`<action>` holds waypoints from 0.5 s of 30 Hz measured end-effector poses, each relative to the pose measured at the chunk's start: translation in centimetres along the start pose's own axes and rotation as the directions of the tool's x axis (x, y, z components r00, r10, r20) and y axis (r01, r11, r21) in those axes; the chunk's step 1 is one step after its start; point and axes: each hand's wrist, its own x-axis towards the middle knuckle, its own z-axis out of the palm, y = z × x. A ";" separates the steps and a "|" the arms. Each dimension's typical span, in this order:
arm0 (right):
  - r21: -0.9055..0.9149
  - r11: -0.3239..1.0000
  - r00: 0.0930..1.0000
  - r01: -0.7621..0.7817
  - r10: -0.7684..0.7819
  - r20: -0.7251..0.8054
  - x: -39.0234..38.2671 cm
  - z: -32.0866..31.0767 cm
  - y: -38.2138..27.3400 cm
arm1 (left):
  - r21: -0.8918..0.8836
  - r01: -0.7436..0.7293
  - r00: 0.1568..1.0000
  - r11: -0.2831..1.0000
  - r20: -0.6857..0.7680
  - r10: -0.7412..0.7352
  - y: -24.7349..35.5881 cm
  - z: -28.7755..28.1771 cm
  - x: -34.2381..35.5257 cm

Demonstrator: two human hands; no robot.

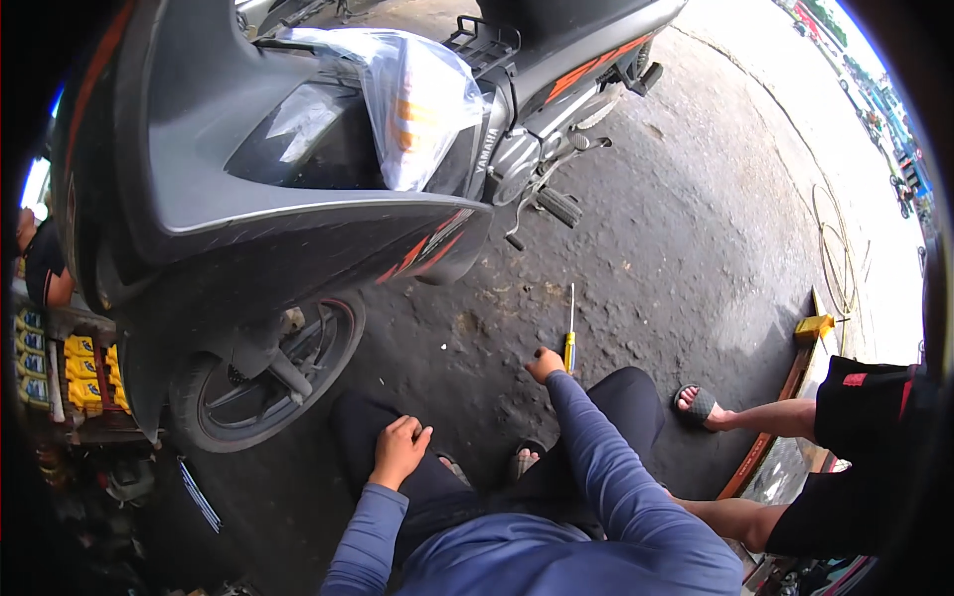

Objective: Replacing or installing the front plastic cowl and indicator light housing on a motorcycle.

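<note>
My left hand (399, 449) rests on my left thigh, loosely bent, with the thumb apart and nothing visible in it. Over by my right knee, my right hand (545, 366) is closed, and whatever its fingers may hold is hidden. Beside that wrist is a screwdriver (569, 350) with a yellow handle and a long thin shaft pointing away from me; my cuff covers the handle's end. In front of me stands a dark grey motorbike (328, 233) with orange stripes. Its front wheel (348, 338) is nearest my left knee.
A clear plastic bag (422, 104) sits on the motorbike's body. At the right stands another person in dark shorts (865, 512), a sandalled foot (704, 405) near my right knee. Beyond are a wooden ledge (770, 442), a yellow block (815, 329) and a coiled cable (835, 263). Yellow bottles (84, 372) stand far left.
</note>
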 end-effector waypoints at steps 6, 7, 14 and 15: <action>0.206 0.973 0.934 0.105 -0.025 -0.358 8.8 0.5 -2.8 | -0.123 0.033 0.999 0.992 -0.007 -0.035 1.2 -1.0 -3.0; 0.201 0.973 0.887 0.112 -0.007 -0.462 11.4 -0.4 -1.3 | -0.145 0.032 0.999 0.989 -0.019 -0.035 1.6 -0.5 -2.9; 0.068 0.984 0.925 0.167 -0.133 -0.355 17.1 0.0 -4.2 | -0.082 0.082 0.989 0.993 -0.114 -0.091 1.3 -0.2 -7.9; 0.015 0.982 0.936 0.187 -0.173 -0.307 17.1 0.1 -4.9 | -0.069 0.100 0.985 0.993 -0.133 -0.108 1.2 -0.3 -8.2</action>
